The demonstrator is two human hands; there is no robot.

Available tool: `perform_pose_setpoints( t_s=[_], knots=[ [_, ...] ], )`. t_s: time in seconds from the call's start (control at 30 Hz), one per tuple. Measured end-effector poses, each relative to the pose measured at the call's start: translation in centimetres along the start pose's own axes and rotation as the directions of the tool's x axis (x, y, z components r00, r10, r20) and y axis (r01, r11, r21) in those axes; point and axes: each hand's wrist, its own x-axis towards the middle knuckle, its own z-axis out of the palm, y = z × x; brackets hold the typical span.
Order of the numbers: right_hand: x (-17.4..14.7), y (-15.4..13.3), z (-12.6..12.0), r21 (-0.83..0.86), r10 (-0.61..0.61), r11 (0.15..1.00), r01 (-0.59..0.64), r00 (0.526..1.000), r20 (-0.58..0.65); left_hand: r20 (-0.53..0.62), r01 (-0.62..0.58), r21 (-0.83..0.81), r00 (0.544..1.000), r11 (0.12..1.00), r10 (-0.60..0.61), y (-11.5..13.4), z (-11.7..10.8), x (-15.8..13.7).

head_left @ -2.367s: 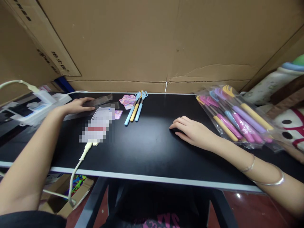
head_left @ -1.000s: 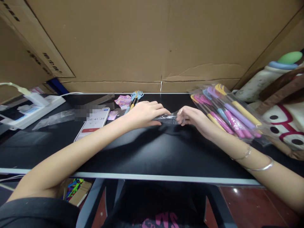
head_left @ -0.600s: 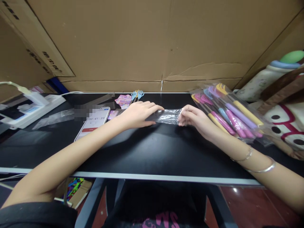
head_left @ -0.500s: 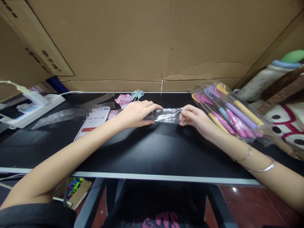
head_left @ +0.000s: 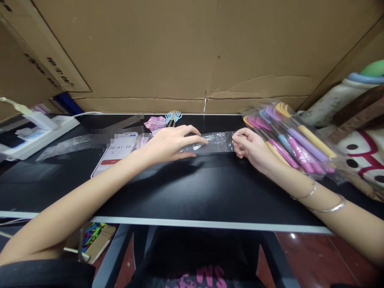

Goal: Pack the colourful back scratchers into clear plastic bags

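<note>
A clear plastic bag (head_left: pixel 216 143) stretches between my hands above the black table. My right hand (head_left: pixel 248 144) pinches its right end between thumb and fingers. Over the bag's left part, my left hand (head_left: pixel 177 144) has its fingers spread, thumb apart from them. Behind the left hand lie several claw-headed sticks with blue and yellow heads (head_left: pixel 173 116) and pink printed cards (head_left: pixel 154 123). To the right of my right hand are several bagged sticks with coloured grips (head_left: pixel 295 140), in yellow, purple, blue and pink.
A phone (head_left: pixel 115 152) showing a timer lies at left, near a white power strip (head_left: pixel 45 134) and loose clear plastic bags (head_left: pixel 67 145). Cardboard (head_left: pixel 168 52) walls the back. A plush toy (head_left: pixel 360 156) and a pale bottle-shaped thing (head_left: pixel 331 98) stand at right.
My left hand's fingers have spread farther apart over the bag. My right hand has shifted slightly right, and more of the bag shows between the hands.
</note>
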Motion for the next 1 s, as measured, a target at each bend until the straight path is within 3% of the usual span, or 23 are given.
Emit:
perform_pose_setpoints(
  t_s=[0.4, 0.67, 1.0],
  knots=[
    [-0.7, -0.7, 0.4, 0.127, 0.066, 0.989, -0.077, 0.994, 0.085, 0.02, -0.032, 0.079, 0.999, 0.996, 0.03, -0.1, 0.3, -0.3],
    [-0.8, -0.6, 0.6, 0.095, 0.08, 0.991, -0.096, 0.984, 0.162, 0.011, 0.009, 0.09, 1.0, 0.996, -0.01, 0.2, 0.4, -0.4],
    [-1.1, -0.4, 0.5, 0.016, 0.126, 0.99, -0.142, 0.918, 0.377, 0.01, 0.029, 0.052, 0.999, 0.998, -0.03, 0.3, 0.2, -0.4]
  ],
)
